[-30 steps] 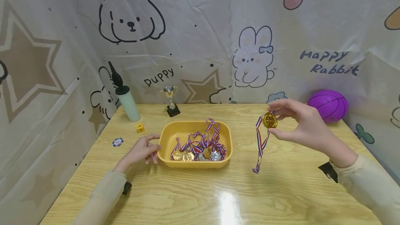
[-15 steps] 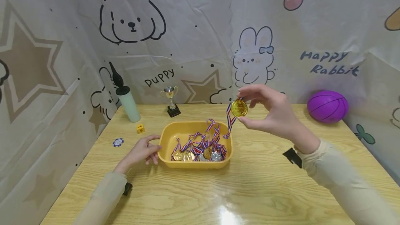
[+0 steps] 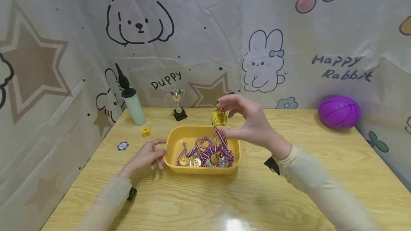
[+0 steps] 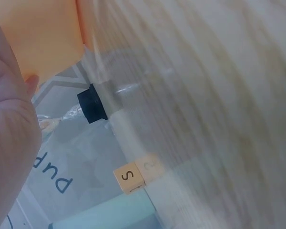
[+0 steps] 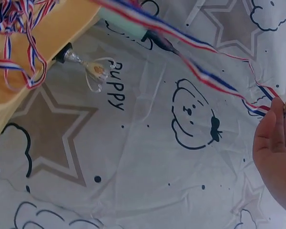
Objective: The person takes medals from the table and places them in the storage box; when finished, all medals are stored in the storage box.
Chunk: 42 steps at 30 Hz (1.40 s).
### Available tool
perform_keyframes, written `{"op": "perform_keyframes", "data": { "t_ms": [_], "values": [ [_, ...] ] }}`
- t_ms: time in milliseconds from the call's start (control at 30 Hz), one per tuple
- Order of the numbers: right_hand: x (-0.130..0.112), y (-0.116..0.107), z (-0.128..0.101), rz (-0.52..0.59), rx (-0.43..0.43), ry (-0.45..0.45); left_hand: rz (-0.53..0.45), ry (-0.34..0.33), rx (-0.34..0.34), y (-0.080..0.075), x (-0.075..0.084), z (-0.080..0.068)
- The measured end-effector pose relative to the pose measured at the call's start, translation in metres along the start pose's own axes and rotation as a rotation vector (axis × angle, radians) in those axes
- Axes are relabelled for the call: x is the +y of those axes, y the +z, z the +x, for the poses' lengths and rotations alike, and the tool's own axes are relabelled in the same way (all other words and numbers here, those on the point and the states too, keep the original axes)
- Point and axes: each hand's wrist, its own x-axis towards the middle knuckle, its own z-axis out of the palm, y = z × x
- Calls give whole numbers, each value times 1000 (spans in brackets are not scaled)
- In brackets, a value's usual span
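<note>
My right hand (image 3: 248,120) pinches a gold medal (image 3: 219,117) between thumb and fingers, above the back right part of a yellow plastic tub (image 3: 174,169). Its red, white and blue ribbon (image 5: 214,81) hangs down toward the tub; in the right wrist view the medal shows only edge-on at the right border. My left hand (image 3: 148,156) holds the tub's left end, thumb and index finger at the rim. Inside the tub lie several gold, silver and bronze-coloured medals (image 3: 195,162) with tangled striped ribbons (image 3: 203,149).
Behind the tub stands a small trophy cup (image 3: 177,104) on a black base. To the left are a pale green bottle (image 3: 135,108), a yellow letter cube (image 3: 146,132) and a poker chip (image 3: 122,146). A purple ball (image 3: 339,112) sits at the table's back right.
My right hand has carried the gold medal leftward from the right of the tub to above it. The left hand has stayed at the tub's left end.
</note>
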Motion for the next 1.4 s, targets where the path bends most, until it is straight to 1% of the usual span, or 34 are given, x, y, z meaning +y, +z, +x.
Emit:
{"op": "perform_keyframes", "data": {
  "t_ms": [133, 200, 300, 367, 500, 700, 867, 1000, 1167, 1400],
  "values": [
    [14, 13, 1, 13, 19, 66, 11, -7, -7, 2, 2, 0],
    [24, 20, -2, 16, 20, 134, 15, -11, -7, 2, 2, 0],
    [41, 33, -9, 13, 7, 258, 17, -11, -7, 2, 2, 1],
    [52, 44, -16, 9, -20, 331, 14, -12, -8, 2, 2, 1],
    [69, 64, -32, -10, -98, 441, 12, -12, -5, 1, 1, 1],
    [83, 82, -51, -3, -194, 580, 12, -13, -5, 1, 0, 1],
    [91, 90, -58, -11, -270, 630, 4, -6, -6, 0, 0, 1],
    [96, 97, -59, -35, -333, 641, -1, -3, -10, 0, 0, 1],
    [101, 106, -60, -69, -383, 672, 4, 0, -4, 1, 0, 1],
    [107, 114, -64, -154, -458, 656, -2, -4, -2, 1, 1, 0]
  ]
}}
